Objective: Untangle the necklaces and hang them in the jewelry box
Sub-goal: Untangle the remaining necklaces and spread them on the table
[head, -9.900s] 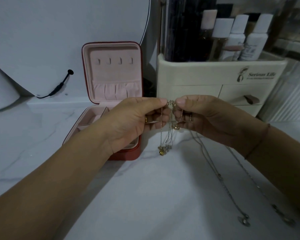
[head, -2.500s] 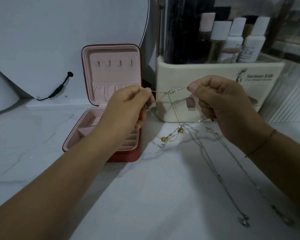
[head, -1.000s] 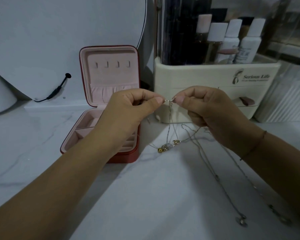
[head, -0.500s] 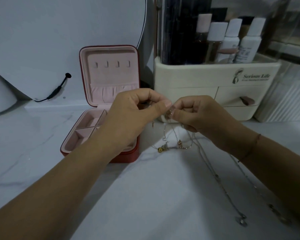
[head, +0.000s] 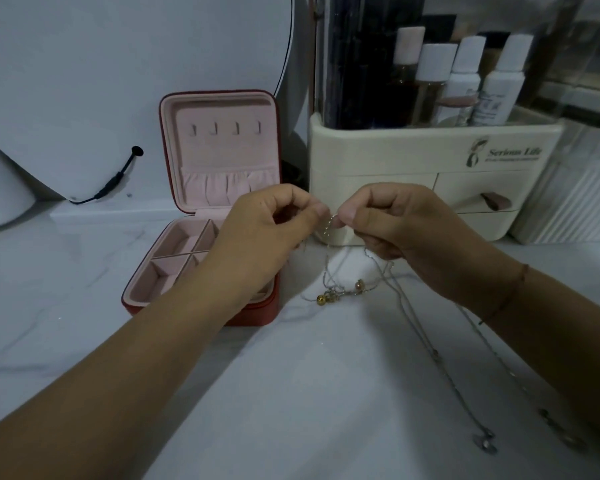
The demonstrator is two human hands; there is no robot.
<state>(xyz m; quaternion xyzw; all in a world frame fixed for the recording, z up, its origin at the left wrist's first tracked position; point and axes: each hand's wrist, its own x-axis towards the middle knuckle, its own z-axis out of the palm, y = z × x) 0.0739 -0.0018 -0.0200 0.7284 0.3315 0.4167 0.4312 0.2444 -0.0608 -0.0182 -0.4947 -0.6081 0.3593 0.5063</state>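
The red jewelry box [head: 222, 157] stands open on the bench [head: 291, 393], the cream organizer [head: 395, 154] holds bottles [head: 465, 77], and left hand [head: 271, 230] and right hand [head: 395, 220] both pinch the tangled necklaces [head: 340, 289] beside the box.

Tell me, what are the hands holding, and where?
The left hand and right hand pinch the tangled thin silver necklace chains at their raised top loop.
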